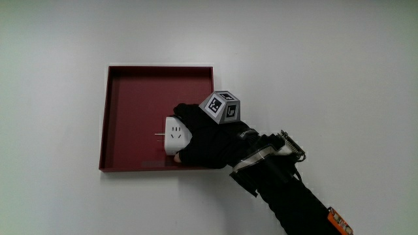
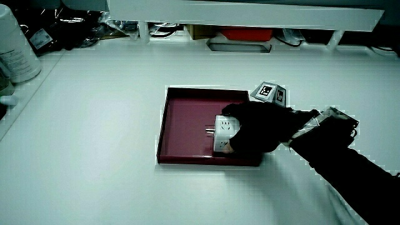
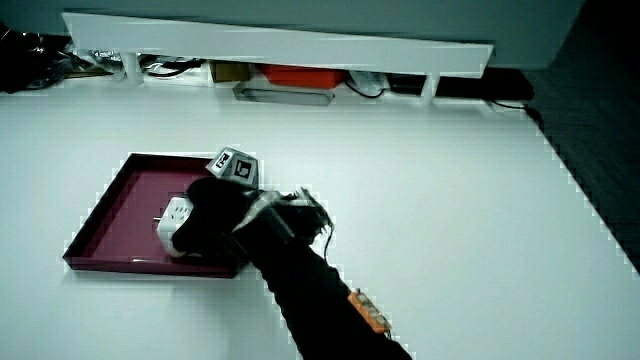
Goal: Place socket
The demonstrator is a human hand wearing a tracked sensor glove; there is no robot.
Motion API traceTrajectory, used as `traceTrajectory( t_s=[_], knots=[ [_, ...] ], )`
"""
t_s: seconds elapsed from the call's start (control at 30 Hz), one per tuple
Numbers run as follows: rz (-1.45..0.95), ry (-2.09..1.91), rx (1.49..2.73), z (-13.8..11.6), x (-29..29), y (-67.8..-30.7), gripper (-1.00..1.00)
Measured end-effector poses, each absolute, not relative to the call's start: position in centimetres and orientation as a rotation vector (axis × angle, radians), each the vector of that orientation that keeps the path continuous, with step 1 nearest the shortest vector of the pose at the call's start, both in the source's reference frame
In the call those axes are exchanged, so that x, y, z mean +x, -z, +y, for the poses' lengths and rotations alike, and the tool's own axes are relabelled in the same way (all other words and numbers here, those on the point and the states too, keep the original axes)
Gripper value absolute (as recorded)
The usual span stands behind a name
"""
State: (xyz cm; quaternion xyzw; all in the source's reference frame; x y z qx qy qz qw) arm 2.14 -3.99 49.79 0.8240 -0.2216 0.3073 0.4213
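A white socket adapter [image 1: 174, 136] with metal pins sits inside the dark red square tray [image 1: 134, 91], close to the tray wall nearest the person. The gloved hand [image 1: 208, 138] wraps around the socket, fingers curled on its body, patterned cube [image 1: 221, 108] on its back. The socket [image 2: 225, 130] in the hand [image 2: 259, 130] shows in both side views, low in the tray [image 2: 184, 100]. From the remaining angle the socket [image 3: 177, 217] pokes out of the hand [image 3: 215, 218] over the tray [image 3: 120, 195].
A low white partition [image 2: 250, 15] stands at the table's edge farthest from the person, with boxes and cables under it. A white bottle [image 2: 15, 47] stands at the table's edge in a side view.
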Motion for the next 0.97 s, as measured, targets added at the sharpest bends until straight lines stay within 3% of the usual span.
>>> traceTrajectory(
  t_s=[0.17, 0.33, 0.37, 0.53, 0.73, 0.97],
  knots=[
    [-0.552, -0.792, 1.99, -4.1, 2.6, -49.6, -0.45],
    [-0.593, -0.819, 1.999, -4.3, 3.8, -47.9, -0.7],
    [-0.611, -0.896, 1.903, -4.4, 4.1, -48.2, -0.75],
    [-0.623, -0.989, 1.846, -4.3, 6.3, -44.5, -1.0],
    [-0.665, -1.083, 1.813, -3.9, 8.9, -40.6, -1.0],
    [-0.64, -0.967, 1.942, -3.7, 11.3, -36.5, -1.0]
  ],
)
